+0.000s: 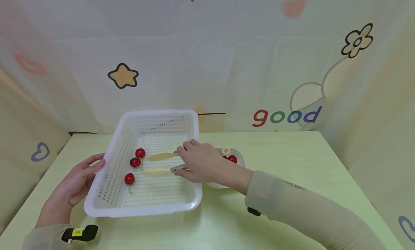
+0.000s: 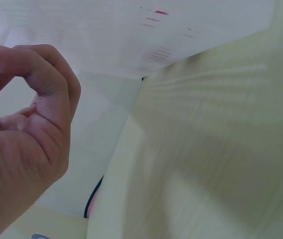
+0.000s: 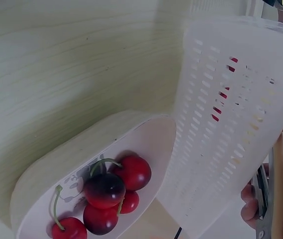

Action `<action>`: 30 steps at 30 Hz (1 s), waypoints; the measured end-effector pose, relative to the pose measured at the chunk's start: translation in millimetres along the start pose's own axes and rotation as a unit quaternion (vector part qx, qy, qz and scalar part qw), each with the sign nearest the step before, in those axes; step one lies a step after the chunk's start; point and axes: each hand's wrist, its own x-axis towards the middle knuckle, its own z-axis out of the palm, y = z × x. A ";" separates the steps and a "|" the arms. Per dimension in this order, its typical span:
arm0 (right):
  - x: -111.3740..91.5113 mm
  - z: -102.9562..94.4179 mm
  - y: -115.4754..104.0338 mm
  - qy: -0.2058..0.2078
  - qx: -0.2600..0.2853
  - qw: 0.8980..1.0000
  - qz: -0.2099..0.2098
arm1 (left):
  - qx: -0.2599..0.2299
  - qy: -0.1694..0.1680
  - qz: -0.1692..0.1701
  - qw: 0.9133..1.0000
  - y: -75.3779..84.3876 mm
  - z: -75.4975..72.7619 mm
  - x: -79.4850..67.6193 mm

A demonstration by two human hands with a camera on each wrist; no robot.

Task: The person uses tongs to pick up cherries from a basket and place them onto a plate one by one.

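A white perforated basket (image 1: 155, 206) holds three red cherries (image 1: 129, 178). At its left rim my left hand (image 1: 76, 179) grips the edge with bent fingers; the left wrist view shows this curled hand (image 2: 37, 109) beside the basket wall (image 2: 106, 40). My right hand (image 1: 204, 163) reaches over the right rim and holds tongs with beige tips (image 1: 160, 156) and metal arms. The tips are spread apart inside the basket, with nothing between them. In the right wrist view the tongs' wooden-coloured handle (image 3: 279, 184) lies in the fingers.
Right of the basket, partly under my right forearm, stands a pale oval bowl (image 1: 241, 158). Several dark red cherries (image 3: 104, 190) with green stems lie in it. A small beige ring (image 1: 226, 151) shows at its far side. A patterned curtain (image 1: 210, 62) hangs behind the table (image 1: 285, 152).
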 end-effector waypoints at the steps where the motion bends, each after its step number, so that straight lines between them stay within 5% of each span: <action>1: 1.6 0.3 -0.7 -0.001 -0.002 1.000 0.000 | -0.001 0.000 0.000 1.000 0.1 -0.1 -0.3; 30: 39.0 -0.6 -24.8 -0.038 -0.046 0.998 0.007 | 0.011 0.009 0.000 1.000 0.5 1.6 0.3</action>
